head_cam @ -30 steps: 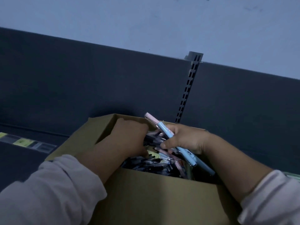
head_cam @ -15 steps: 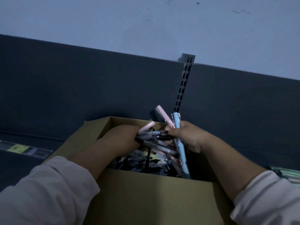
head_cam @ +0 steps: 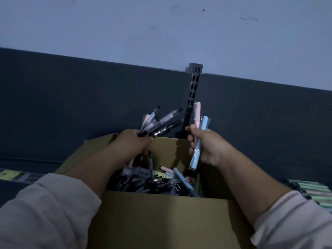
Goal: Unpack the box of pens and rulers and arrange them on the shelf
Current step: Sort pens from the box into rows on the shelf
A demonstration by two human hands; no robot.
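Note:
An open cardboard box (head_cam: pixel 161 218) sits in front of me, with a heap of loose pens (head_cam: pixel 154 182) inside. My left hand (head_cam: pixel 133 142) grips a fanned bunch of dark and clear pens (head_cam: pixel 161 123) above the box's far edge. My right hand (head_cam: pixel 206 144) holds a pink pen and a light blue pen in clear wrapping (head_cam: pixel 197 137), upright, over the box's right side. Both hands are raised above the pile.
A dark shelf back panel (head_cam: pixel 80 97) with a slotted upright (head_cam: pixel 193 90) stands behind the box, under a pale wall. Pastel pens (head_cam: pixel 312 193) lie in a row on the shelf at the right edge. Price labels (head_cam: pixel 10 174) line the shelf rail at left.
Both hands have lifted out of the box. The left hand has come up holding a bunch of pens, and the right hand has risen with its pink and blue pens turned upright.

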